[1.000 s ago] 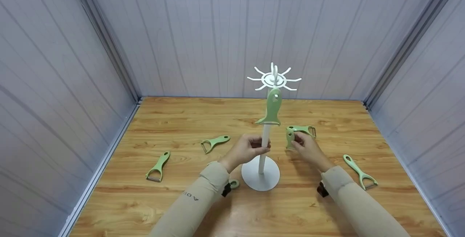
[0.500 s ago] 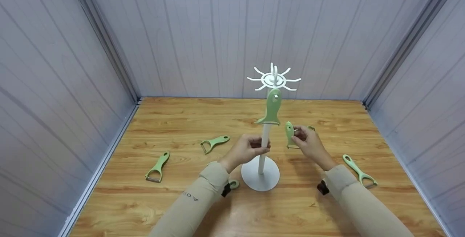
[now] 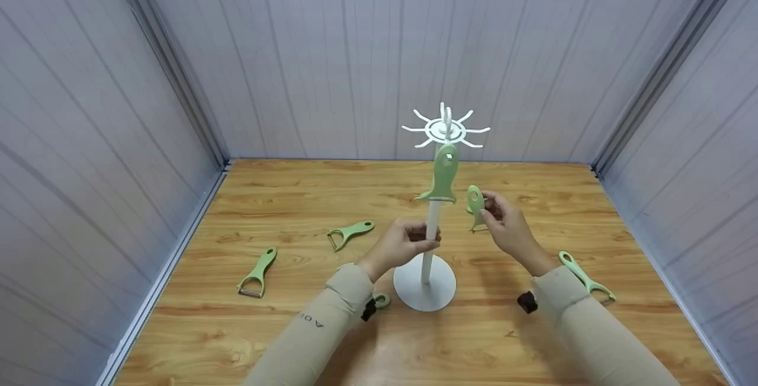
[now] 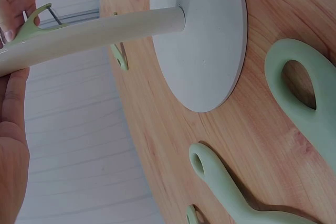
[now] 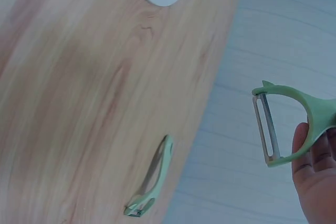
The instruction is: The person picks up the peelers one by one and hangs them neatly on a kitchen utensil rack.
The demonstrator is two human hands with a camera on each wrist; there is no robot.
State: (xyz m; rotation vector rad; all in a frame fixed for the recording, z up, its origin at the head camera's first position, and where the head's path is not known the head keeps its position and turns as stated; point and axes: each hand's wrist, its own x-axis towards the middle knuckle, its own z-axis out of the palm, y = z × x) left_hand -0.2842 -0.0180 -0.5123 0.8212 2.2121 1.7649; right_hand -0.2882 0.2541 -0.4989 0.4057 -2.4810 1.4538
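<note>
A white stand has a round base [image 3: 423,291], an upright pole [image 3: 427,267] and a ring of hooks [image 3: 445,130] on top. From a front hook hangs a green peeler [image 3: 445,176], blade end down. My left hand [image 3: 400,247] grips the pole at mid-height; in the left wrist view, its fingers [image 4: 14,98] lie against the pole. To the right of the stand, my right hand [image 3: 508,226] pinches another green peeler [image 3: 475,202] by its handle, holed end up, above the table. The right wrist view shows this peeler's metal blade [image 5: 268,127] beside the palm.
Green peelers lie on the wooden table: two at the left [image 3: 259,273] [image 3: 350,233], one at the right [image 3: 583,273], and one partly under the left sleeve [image 3: 382,299]. Another peeler [image 5: 157,177] lies below the right hand. Pale panel walls [image 3: 331,60] enclose the table.
My right hand has lifted its peeler off the table beside another peeler, raising it and turning its holed end upward. My left hand and the stand have stayed in place.
</note>
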